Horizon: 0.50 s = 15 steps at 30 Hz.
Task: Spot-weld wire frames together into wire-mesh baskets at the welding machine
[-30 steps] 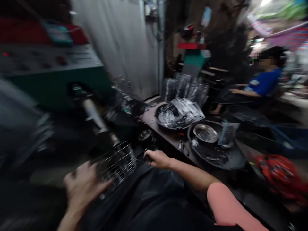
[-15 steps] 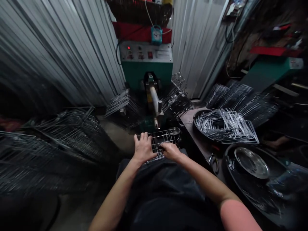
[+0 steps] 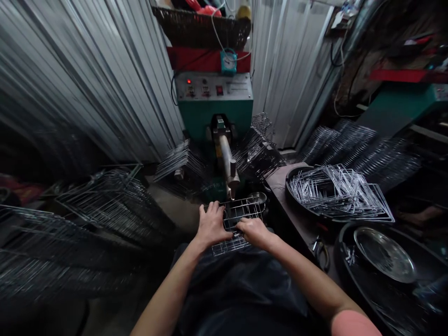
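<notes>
A silvery wire rack (image 3: 245, 213) with crossing bars lies in front of me, under the electrode tip of a green spot-welding machine (image 3: 215, 112). My left hand (image 3: 212, 227) holds the rack at its left side, fingers pointing forward and thumb stretched inward across the wires. My right hand (image 3: 257, 232) is curled, with its fingers closed on the near right part of the rack. The fingertips of that hand are partly hidden. The welding arm's tip (image 3: 231, 193) hangs just over the rack's far edge; I cannot tell whether they touch.
On the right stand a black basin of bent wire frames (image 3: 336, 189) and another basin (image 3: 345, 252) with a round metal plate (image 3: 384, 254). Pliers (image 3: 320, 252) lie beside them. Stacked wire racks (image 3: 112, 200) fill the left. A corrugated metal wall (image 3: 115, 60) rises behind.
The view has tilted up slightly, so the machine, basins and hands all sit lower in the picture. Both hands keep their hold on the rack, which stays beneath the welding tip.
</notes>
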### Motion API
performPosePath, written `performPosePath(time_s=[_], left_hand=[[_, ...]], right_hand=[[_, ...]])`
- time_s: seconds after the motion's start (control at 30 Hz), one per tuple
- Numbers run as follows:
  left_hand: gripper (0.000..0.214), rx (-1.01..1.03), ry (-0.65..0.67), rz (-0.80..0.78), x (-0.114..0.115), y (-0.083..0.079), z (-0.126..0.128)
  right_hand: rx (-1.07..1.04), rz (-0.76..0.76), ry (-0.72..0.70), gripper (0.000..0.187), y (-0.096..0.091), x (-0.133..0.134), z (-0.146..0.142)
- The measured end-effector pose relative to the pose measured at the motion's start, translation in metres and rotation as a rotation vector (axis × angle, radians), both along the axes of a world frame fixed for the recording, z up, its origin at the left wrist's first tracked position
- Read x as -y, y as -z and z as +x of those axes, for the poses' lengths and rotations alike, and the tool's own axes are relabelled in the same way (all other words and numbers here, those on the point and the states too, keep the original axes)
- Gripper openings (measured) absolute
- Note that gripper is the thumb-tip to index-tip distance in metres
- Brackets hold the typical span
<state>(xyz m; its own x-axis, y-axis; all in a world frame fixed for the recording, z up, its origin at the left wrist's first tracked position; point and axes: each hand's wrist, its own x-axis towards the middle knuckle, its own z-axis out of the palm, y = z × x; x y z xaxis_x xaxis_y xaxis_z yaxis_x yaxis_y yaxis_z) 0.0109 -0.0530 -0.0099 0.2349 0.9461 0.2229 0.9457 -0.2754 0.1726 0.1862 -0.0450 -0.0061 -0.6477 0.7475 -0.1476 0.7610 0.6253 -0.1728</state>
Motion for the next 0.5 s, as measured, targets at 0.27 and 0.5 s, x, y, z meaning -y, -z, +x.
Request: performPosePath(time_s=[0.27,0.5], left_hand=[[0.077,-0.023,0.047,-0.014,-0.009,0.004,-0.002],[0.073,-0.021,0.034,-0.014,-0.021,0.000,-0.007]], right_hand=[[-0.004,0.021,-0.027,0.027,-0.002,0.001,0.001],[-0.028,0.055,-0.018,0.026,-0.005,-0.011,-0.003]])
